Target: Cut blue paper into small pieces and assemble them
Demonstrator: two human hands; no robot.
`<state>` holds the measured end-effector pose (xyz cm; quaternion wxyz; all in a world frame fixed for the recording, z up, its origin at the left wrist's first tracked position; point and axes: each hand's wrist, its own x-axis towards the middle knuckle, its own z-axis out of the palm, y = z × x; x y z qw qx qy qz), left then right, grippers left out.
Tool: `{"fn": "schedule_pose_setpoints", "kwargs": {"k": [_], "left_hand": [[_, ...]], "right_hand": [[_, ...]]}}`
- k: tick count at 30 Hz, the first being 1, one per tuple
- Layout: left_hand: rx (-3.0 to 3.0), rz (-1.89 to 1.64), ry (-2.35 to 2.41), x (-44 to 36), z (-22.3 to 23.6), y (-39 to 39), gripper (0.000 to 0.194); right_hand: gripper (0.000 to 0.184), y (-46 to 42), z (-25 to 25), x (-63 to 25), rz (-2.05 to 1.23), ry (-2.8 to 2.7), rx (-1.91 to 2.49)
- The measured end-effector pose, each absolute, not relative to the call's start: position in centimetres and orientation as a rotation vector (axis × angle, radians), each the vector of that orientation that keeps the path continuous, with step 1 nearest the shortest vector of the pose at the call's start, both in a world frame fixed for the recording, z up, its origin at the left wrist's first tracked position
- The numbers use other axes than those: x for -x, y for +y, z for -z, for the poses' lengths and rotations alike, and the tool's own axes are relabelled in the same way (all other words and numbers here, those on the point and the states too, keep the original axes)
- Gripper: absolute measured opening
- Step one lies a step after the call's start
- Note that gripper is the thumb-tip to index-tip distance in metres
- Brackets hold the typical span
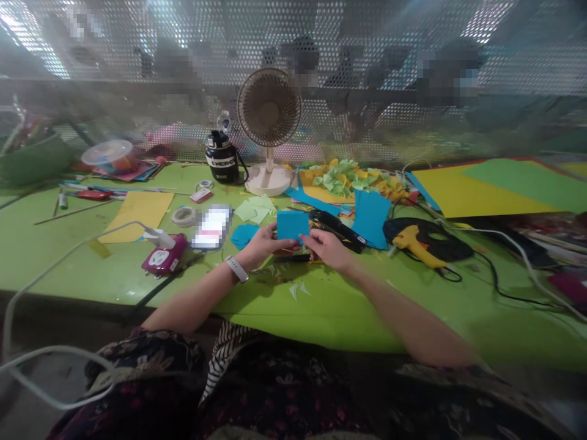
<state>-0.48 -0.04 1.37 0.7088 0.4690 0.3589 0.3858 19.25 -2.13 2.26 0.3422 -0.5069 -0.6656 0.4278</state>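
Observation:
My left hand [263,241] and my right hand [323,249] meet low on a small square of teal card [292,225], pinching its lower edge from either side. The square stands tilted up above the green tabletop [321,311]. Just beyond my right hand lies a black handheld tool [337,229], possibly a stapler, partly hidden behind my fingers. Loose teal paper pieces [243,236] lie beyond my left hand, and a larger teal piece [371,219] lies to the right. A pale wristband [237,269] circles my left wrist.
A yellow glue gun [415,243] sits right, with cords trailing nearby. A pink power socket [164,255], blurred phone [211,226], tape roll [183,216] and yellow sheet [137,214] lie left. Behind stand a fan [269,110], black flask [222,157] and green-yellow paper scraps [342,177].

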Motion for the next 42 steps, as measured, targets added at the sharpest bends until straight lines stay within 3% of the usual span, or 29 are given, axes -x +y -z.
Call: {"fn": "schedule_pose_setpoints", "kwargs": {"k": [6,14,24,42], "left_hand": [[-1.050,-0.832,0.795,0.4,-1.2,0.0,0.046],[-1.030,-0.859,0.852,1.7,-2.7,0.6,0.068],[-0.987,-0.766,0.745,3.0,-2.5,1.7,0.063],[-1.059,-1.014,0.808,2.2,-1.3,1.9,0.078]], "right_hand": [[0.054,-2.5,-2.4,-18.9,-1.027,-1.770,1.307],[0.056,-1.6,-3.7,-20.4,-1.060,-1.690,1.248],[0.057,-1.6,-4.2,-20.6,-1.152,-1.636,1.199],[0.027,-1.4,-2.8,-20.4,-1.418,-1.514,1.249]]}}
